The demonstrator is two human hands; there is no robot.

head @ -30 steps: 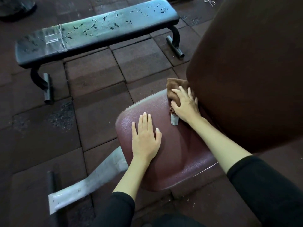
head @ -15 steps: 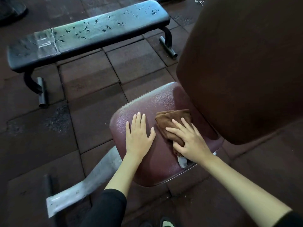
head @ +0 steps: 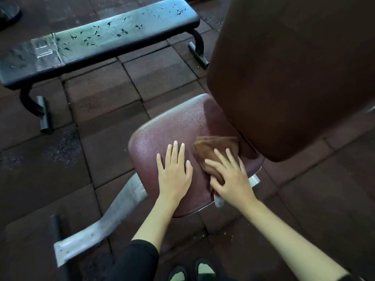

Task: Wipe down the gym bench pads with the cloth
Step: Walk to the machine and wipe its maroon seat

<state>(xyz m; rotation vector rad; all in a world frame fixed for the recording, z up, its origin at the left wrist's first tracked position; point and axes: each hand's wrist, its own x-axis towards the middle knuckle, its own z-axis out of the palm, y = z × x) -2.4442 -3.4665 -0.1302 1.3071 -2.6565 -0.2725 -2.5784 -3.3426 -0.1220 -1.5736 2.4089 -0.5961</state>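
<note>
A: Dark reddish-brown square rubber floor tiles [head: 158, 78] all around, a gritty black crumb patch [head: 63, 147] on the left.
B: And a scuffed silver-grey flat metal frame bar [head: 97, 230] angling low-left to a black crossbar [head: 54, 226].

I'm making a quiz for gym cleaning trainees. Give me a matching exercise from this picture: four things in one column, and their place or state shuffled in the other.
1. cloth
2. left hand
3. black flat bench
4. seat pad

A. cracked top, standing apart on the floor
B. flat on the seat pad, fingers straight
C. maroon, under both hands
D. brown, pressed under the right hand

Pairs: 1-D, 2-B, 3-A, 4-C
</note>
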